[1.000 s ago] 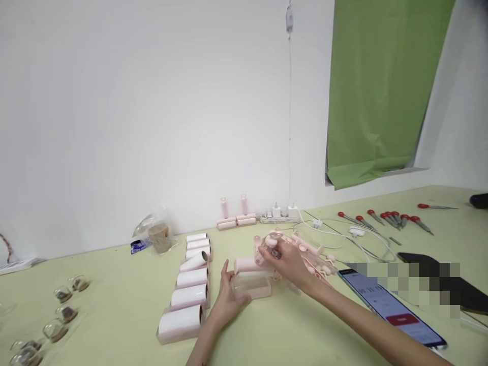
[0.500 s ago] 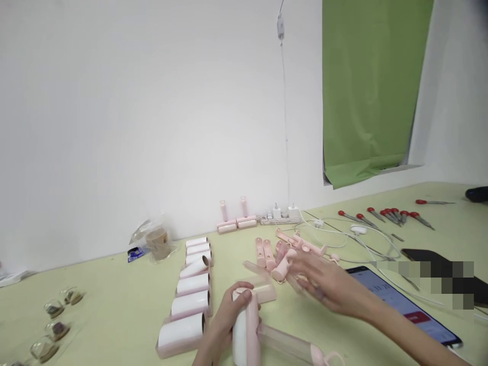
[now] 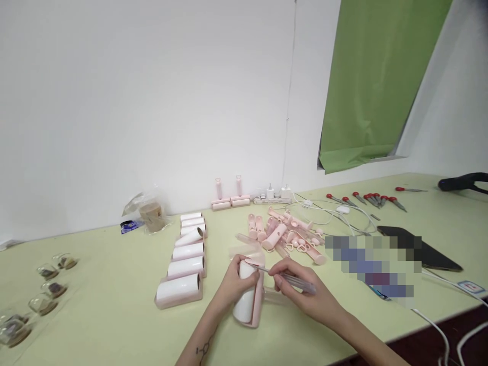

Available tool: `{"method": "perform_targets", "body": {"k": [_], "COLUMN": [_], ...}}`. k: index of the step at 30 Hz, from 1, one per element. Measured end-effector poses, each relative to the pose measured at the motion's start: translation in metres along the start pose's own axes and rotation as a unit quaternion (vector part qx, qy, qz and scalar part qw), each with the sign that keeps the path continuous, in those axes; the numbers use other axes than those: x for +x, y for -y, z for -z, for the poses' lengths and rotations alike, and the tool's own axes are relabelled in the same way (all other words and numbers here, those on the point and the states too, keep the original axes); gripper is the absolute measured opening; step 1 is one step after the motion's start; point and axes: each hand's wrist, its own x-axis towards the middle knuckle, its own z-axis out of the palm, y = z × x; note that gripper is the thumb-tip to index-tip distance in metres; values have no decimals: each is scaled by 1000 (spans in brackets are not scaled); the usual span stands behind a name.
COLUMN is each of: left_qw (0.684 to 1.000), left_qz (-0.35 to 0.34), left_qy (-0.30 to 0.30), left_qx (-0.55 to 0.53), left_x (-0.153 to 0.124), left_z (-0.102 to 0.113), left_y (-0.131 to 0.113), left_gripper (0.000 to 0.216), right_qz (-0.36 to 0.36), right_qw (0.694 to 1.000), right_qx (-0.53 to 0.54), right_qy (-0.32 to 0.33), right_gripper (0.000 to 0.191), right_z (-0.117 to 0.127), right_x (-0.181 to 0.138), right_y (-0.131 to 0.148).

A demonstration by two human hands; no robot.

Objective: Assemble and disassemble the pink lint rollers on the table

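Observation:
My left hand (image 3: pixel 233 283) is closed round a white lint roll in its pink holder (image 3: pixel 247 301), held upright just above the table. My right hand (image 3: pixel 305 297) is closed on a clear plastic handle tube (image 3: pixel 286 277) whose end touches the top of the pink holder. Behind both hands lies a pile of pink roller handles (image 3: pixel 285 235). To the left stands a row of several white rolls in pink trays (image 3: pixel 186 259).
Yellow-green table (image 3: pixel 107 315) against a white wall. Small glass cups (image 3: pixel 41 284) at the left, a bagged cup (image 3: pixel 150 216) at the back, red-handled screwdrivers (image 3: pixel 366 198), white cables, a power strip (image 3: pixel 272 195), and a dark phone (image 3: pixel 419 248) at the right.
My right hand left the pink pile, took the clear tube and brought it to the roller. My left hand turned the roller more upright. The camera shifted right.

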Motion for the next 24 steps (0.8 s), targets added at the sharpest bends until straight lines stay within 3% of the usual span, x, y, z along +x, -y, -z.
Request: {"method": "perform_targets", "body": {"k": [3, 7, 9, 12, 17, 24], "left_qw": [1000, 996, 996, 999, 1000, 1000], "left_qz": [-6, 6, 20, 26, 11, -16], "left_qy": [26, 82, 75, 16, -14, 4], "left_qx": [8, -21, -39, -29, -4, -9], "left_x": [-2, -5, -6, -7, -6, -6], "left_z": [2, -2, -7, -11, -9, -10], "left_y": [0, 1, 2, 2, 1, 4], "left_gripper": [25, 29, 30, 30, 28, 27], "right_qz": [16, 48, 57, 65, -8, -71], "right_qw": [1000, 994, 991, 995, 994, 987], "right_qx": [-19, -54, -79, -52, 100, 143], "right_qy": [10, 77, 88, 60, 54, 37], "right_gripper": [11, 13, 15, 17, 21, 23], "right_z": [4, 2, -1, -4, -1, 0], "right_x": [2, 5, 3, -5, -15, -12], "right_y": [0, -4, -10, -21, -28, -25]}}
